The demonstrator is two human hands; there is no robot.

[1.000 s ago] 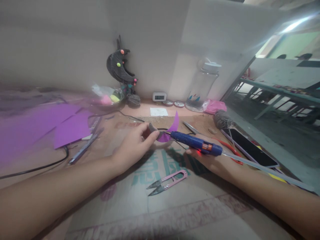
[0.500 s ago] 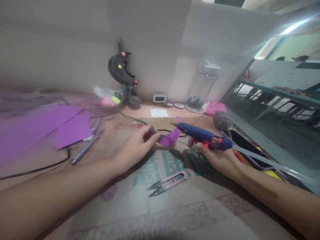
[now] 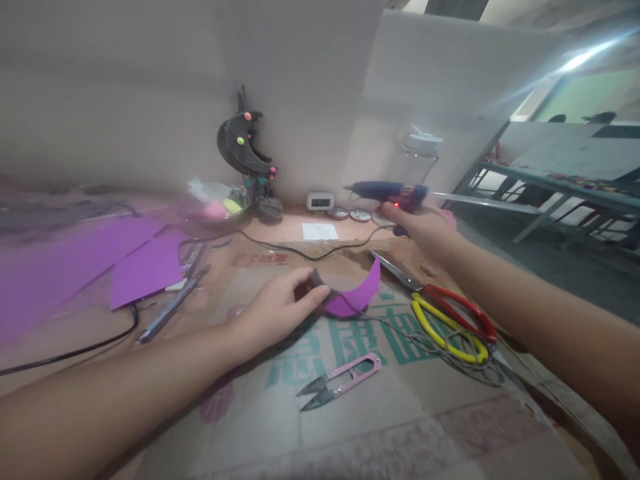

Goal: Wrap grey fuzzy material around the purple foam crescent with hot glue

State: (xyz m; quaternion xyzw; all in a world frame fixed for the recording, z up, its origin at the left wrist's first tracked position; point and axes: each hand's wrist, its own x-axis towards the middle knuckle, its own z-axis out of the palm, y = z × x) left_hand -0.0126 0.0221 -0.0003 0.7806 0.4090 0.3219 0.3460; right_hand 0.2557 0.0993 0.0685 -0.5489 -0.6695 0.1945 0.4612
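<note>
My left hand (image 3: 285, 307) pinches one end of a purple crescent-shaped paper piece (image 3: 357, 298), which has a dark grey part at the pinched end. Up and to the right, my right hand (image 3: 420, 223) grips a blue hot glue gun (image 3: 383, 191) with a red light lit; a clear glue stick (image 3: 487, 202) sticks out of its back. Pink thread snips (image 3: 353, 379) lie on the cardboard nearer to me. Scissors with one red and one yellow handle (image 3: 423, 313) rest below my right forearm, with loose grey yarn (image 3: 450, 350) around the handles.
Purple paper sheets (image 3: 147, 267) and a pen (image 3: 173, 307) lie at left. Along the wall stand a bowl of coloured items (image 3: 220, 203), a dark crescent ornament (image 3: 240, 147), a small digital clock (image 3: 321, 201) and a clear bottle (image 3: 417, 160). A black cord (image 3: 320, 257) crosses the table.
My right hand has lifted the glue gun up and away from the crescent, uncovering the scissors. My left hand keeps its pinch on the crescent, now slightly lower in view.
</note>
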